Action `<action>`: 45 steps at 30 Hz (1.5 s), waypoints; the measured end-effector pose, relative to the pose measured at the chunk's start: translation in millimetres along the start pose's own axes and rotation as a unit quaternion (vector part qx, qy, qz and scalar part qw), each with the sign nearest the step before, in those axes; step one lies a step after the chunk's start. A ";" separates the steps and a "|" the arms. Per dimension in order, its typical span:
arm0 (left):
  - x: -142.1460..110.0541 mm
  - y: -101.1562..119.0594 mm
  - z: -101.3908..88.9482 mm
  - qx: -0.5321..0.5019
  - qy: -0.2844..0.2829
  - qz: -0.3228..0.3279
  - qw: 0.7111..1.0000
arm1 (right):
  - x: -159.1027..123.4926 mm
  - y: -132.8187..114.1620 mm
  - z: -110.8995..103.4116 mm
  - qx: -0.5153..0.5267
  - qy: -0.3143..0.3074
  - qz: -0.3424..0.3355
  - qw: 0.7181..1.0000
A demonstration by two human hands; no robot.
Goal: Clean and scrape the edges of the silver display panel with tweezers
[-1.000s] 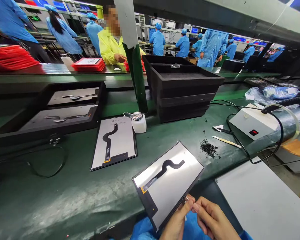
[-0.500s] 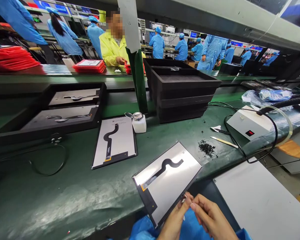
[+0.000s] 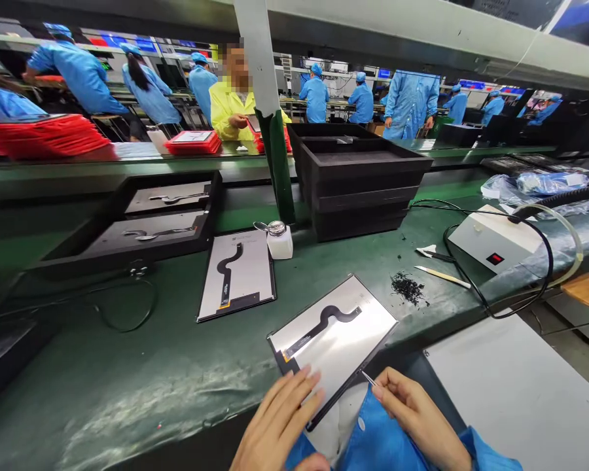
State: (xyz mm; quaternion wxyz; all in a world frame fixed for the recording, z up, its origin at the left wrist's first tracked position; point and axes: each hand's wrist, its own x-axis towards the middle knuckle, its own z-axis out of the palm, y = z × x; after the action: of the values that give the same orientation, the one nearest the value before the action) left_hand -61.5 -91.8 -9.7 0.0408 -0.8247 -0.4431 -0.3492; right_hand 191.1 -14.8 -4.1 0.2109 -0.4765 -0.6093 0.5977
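A display panel (image 3: 368,311), silver-backed with a black S-shaped flex cable (image 3: 330,315), lies slanted at the bench's front edge, its near corner reaching past it. My left hand (image 3: 282,418) rests over the panel's lower left part, fingers stretched out and holding nothing. Pinched in my right hand (image 3: 415,409) is a thin pointed metal tool, apparently tweezers (image 3: 369,378), its tip at the panel's near long edge. Most of this tool is hidden by my fingers. A second display panel (image 3: 252,275) lies farther back on the green bench.
A white pump bottle (image 3: 281,243) stands beside the second panel. Black trays (image 3: 363,203) are stacked behind; another tray (image 3: 213,209) holds two panels. Black scraps (image 3: 408,288), a yellow-handled knife (image 3: 444,278) and a white box (image 3: 495,239) with cables lie right. A yellow-clad person (image 3: 220,108) works opposite.
My left hand has left the panel's near edge and my right fingers, moving left to lie spread over the panel. The metal tool in my right hand now shows clearly. The view has shifted slightly left.
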 end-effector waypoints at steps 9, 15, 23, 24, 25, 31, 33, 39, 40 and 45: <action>5.3 -12.4 36.6 0.126 0.018 0.058 0.990 | 4.9 8.0 -2.3 -0.025 0.000 0.008 1.000; 6.1 -8.1 39.4 0.102 0.023 0.040 0.994 | 5.7 -0.4 -11.4 -0.057 -0.010 -0.036 0.998; 11.4 -4.0 34.6 0.103 0.020 0.033 0.994 | 11.6 1.4 -19.6 -0.022 -0.042 -0.010 0.999; 11.5 -3.9 34.8 0.102 0.022 0.032 0.994 | 12.2 2.5 -18.8 -0.003 -0.045 -0.001 0.999; 11.7 -3.8 35.1 0.102 0.024 0.030 0.994 | 12.6 3.3 -17.7 0.015 -0.050 0.009 0.999; 11.9 -4.0 36.0 0.101 0.029 0.029 0.994 | 12.4 4.2 -13.5 0.070 -0.063 0.007 0.996; 11.7 -4.1 36.2 0.101 0.027 0.028 0.994 | 12.3 4.4 -14.5 0.055 -0.063 -0.013 0.996; 11.2 -3.2 36.0 0.100 0.028 0.024 0.994 | 13.8 5.8 -17.5 -0.003 -0.053 -0.003 0.999; 11.1 -3.0 35.8 0.101 0.028 0.024 0.994 | 13.9 5.8 -17.2 -0.006 -0.051 -0.003 0.999; 12.2 -1.9 33.6 0.110 0.019 0.024 0.993 | 12.5 1.7 -15.6 -0.032 -0.028 -0.034 0.999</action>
State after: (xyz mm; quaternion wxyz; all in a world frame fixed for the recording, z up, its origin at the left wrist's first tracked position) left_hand -40.4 -69.3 -28.0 0.1484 -0.8187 -0.4580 -0.3128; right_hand 198.8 3.5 -6.6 0.1984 -0.4451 -0.6495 0.5837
